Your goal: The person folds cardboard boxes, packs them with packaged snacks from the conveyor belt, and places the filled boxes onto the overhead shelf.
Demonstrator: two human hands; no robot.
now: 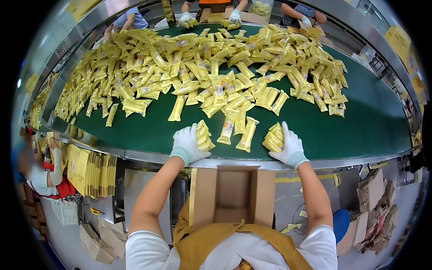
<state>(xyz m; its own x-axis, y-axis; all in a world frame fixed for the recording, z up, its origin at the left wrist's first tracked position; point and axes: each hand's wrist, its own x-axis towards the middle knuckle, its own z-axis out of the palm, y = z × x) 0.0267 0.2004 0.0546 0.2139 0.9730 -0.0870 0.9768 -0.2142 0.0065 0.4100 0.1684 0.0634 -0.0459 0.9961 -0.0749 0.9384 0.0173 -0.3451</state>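
Note:
My left hand point(186, 146), in a white glove, is closed against a small stack of yellow snack packets point(204, 136) at the near edge of the green belt. Mirroring it, my gloved right hand point(291, 147) presses its fingers on another stack of yellow snack packets point(273, 138). Between the hands lie a few loose packets point(246, 134), and a large heap of the same packets point(180, 67) spreads beyond them. Below the belt edge, in front of my body, an open cardboard box point(206, 195) stands with its flaps folded out; its visible inside holds nothing.
The green conveyor belt point(373, 123) has a metal rim point(144, 156) on my side. Co-workers' gloved hands point(235, 17) are across the belt. At the left stand flattened cartons point(92, 173) near a seated person point(45, 175). Crumpled brown paper point(378, 211) lies at the right.

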